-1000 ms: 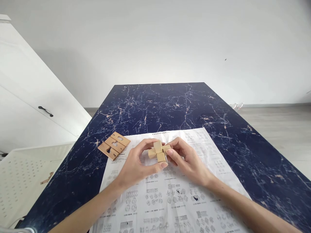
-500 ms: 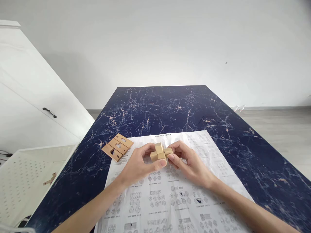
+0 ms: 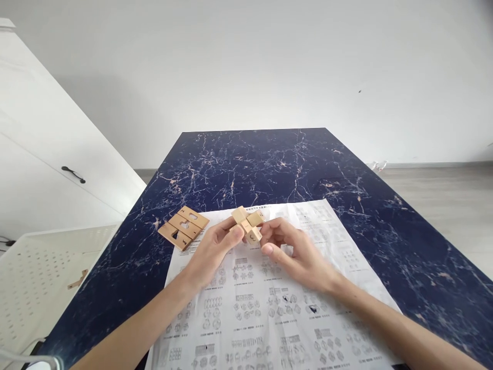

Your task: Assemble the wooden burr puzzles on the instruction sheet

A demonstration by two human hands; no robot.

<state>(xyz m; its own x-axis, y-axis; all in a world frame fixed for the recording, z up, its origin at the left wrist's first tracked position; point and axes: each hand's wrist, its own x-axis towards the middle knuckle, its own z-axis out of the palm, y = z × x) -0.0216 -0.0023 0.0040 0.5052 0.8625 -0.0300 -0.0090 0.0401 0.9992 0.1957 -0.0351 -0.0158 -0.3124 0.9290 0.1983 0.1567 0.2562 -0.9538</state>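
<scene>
Pinching a wooden block puzzle (image 3: 247, 225) between thumb and fingers, the left hand (image 3: 211, 252) holds it above a printed sheet (image 3: 231, 294). The right hand (image 3: 299, 253) hangs half-curled beside it, thumb and fingertips apart; contact is unclear. Should the left thumb slip, the puzzle could tip or drop, perhaps loosening blocks.

Free tabletop (image 3: 246, 167) beyond the wooden puzzle (image 3: 247, 225), numbered boards (image 3: 177, 221) in the way beside the left fingers (image 3: 233, 237).
</scene>
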